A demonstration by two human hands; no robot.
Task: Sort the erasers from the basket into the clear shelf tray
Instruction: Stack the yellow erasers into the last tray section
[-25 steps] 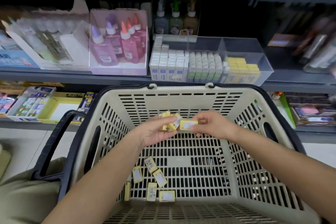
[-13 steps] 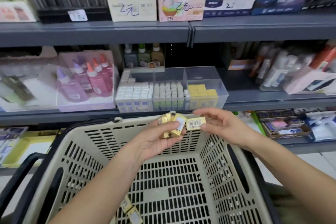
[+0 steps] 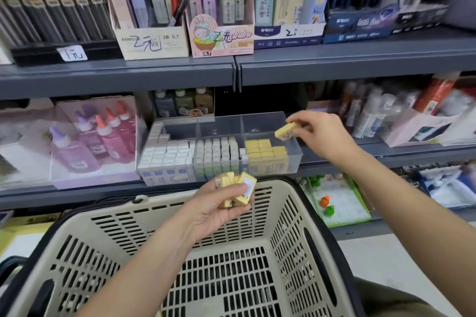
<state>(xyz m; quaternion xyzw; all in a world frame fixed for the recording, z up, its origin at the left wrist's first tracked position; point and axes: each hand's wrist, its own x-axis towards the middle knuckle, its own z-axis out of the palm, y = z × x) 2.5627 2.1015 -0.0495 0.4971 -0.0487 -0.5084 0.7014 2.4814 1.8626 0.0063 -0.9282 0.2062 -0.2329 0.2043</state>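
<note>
The right hand [image 3: 322, 134] pinched one yellow eraser [image 3: 287, 131] above the right compartment of the clear tray [image 3: 293, 162], which sat on a grey shop shelf [image 3: 64, 197] among stationery. The eraser's long axis ran roughly left-right, its free end tipped down-left toward the stacked yellow erasers [image 3: 265, 149]. The left hand [image 3: 216, 211] gripped several more erasers [image 3: 235, 188] over the beige basket [image 3: 167, 204].

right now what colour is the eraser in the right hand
The eraser is yellow, clearest in head view.
</note>
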